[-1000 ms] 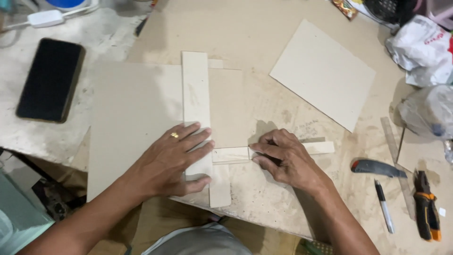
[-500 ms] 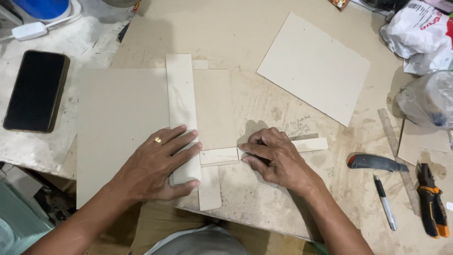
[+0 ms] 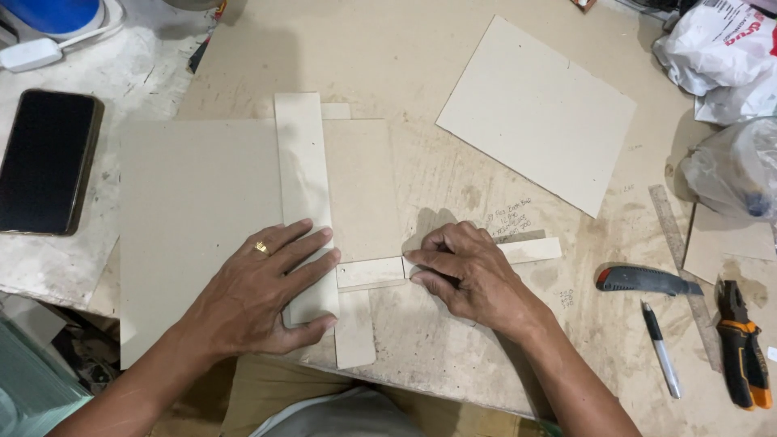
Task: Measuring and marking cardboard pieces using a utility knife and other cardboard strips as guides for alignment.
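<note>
since a second ago the right hand [image 3: 473, 275] has crept a little along the short horizontal card strip [image 3: 453, 260], fingers curled and pressing it flat. the left hand [image 3: 267, 295] stays spread open on the long upright strip [image 3: 303, 186], pinning it over the large cardboard sheet [image 3: 198, 210]. so the crossed strips are kept squared near the table's [image 3: 388, 57] front edge, utility knife [image 3: 643, 280] lying apart at right.

Workbench [image 3: 405, 48] (cardboard sheets [image 3: 538, 109], knife [image 3: 643, 280])

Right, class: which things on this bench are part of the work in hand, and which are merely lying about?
In use:
left hand pressing the upright cardboard strip
right hand on the crosswise strip
large cardboard sheet underneath

Lying about:
phone
loose cardboard panel
utility knife
pen
pliers
ruler
plastic bags
</note>
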